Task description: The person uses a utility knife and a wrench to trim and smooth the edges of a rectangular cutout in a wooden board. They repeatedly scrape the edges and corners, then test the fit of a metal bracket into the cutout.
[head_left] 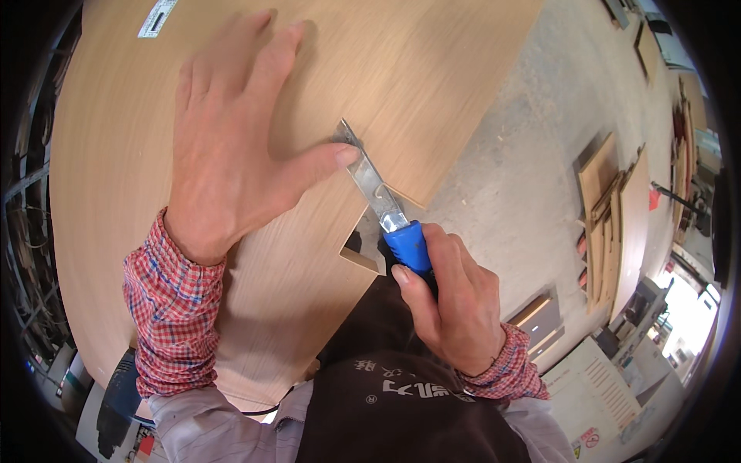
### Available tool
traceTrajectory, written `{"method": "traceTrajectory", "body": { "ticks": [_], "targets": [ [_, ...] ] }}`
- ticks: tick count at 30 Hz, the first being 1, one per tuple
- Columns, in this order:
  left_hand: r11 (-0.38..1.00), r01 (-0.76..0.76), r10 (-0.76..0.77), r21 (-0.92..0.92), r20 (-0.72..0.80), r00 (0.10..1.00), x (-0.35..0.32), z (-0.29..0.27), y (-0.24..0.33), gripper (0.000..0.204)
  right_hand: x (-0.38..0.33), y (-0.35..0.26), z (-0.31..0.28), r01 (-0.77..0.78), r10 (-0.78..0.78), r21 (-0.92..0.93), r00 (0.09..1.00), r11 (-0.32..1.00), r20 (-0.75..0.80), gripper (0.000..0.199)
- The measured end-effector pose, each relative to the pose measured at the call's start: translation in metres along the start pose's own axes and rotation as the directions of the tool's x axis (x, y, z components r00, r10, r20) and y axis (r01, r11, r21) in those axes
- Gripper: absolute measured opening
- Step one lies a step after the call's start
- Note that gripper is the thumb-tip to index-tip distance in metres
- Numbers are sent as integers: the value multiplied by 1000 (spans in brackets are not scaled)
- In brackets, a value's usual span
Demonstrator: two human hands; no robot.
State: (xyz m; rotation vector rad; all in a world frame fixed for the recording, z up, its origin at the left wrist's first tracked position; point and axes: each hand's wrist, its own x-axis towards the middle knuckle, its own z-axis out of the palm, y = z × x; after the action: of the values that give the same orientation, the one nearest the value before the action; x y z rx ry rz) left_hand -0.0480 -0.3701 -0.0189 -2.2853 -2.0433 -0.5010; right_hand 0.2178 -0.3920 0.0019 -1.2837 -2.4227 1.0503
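Note:
A large wood-grain board spreads out in front of me, with a rectangular notch cut into its right edge. My right hand is closed around the blue handle of a chisel. Its flat metal blade points up and left, crossing above the notch onto the board. A small pale curl of wood shows against the blade. My left hand lies over the board with fingers spread, its thumb tip at the blade near the cutting end. Those left fingertips are slightly blurred.
A white printed label is stuck on the board at upper left. On the concrete floor to the right, wooden panels lean in a stack. A dark power tool sits at lower left. A dark apron covers my front.

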Motion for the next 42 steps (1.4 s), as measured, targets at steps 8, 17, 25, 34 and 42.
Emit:
{"method": "traceTrajectory", "body": {
  "ticks": [8,17,25,34,42],
  "targets": [
    [999,-34,33,-14,-70,997,7,5,-3,99,4,-6,2,1,-4,-45,999,999,-52,37],
    [1000,17,-17,-21,18,1000,-2,1,7,100,-8,-5,4,-49,42,-66,993,997,-110,38],
    [998,-53,53,-16,-13,999,8,6,1,101,-1,-8,1,-79,77,-34,995,996,-59,37],
    [999,-14,12,-43,-52,999,16,14,-5,96,7,-6,6,-40,31,-60,988,997,-151,35],
    [999,-32,32,-27,24,999,15,9,-1,97,4,-10,-5,-173,177,115,984,978,-29,35]
  ]
}}
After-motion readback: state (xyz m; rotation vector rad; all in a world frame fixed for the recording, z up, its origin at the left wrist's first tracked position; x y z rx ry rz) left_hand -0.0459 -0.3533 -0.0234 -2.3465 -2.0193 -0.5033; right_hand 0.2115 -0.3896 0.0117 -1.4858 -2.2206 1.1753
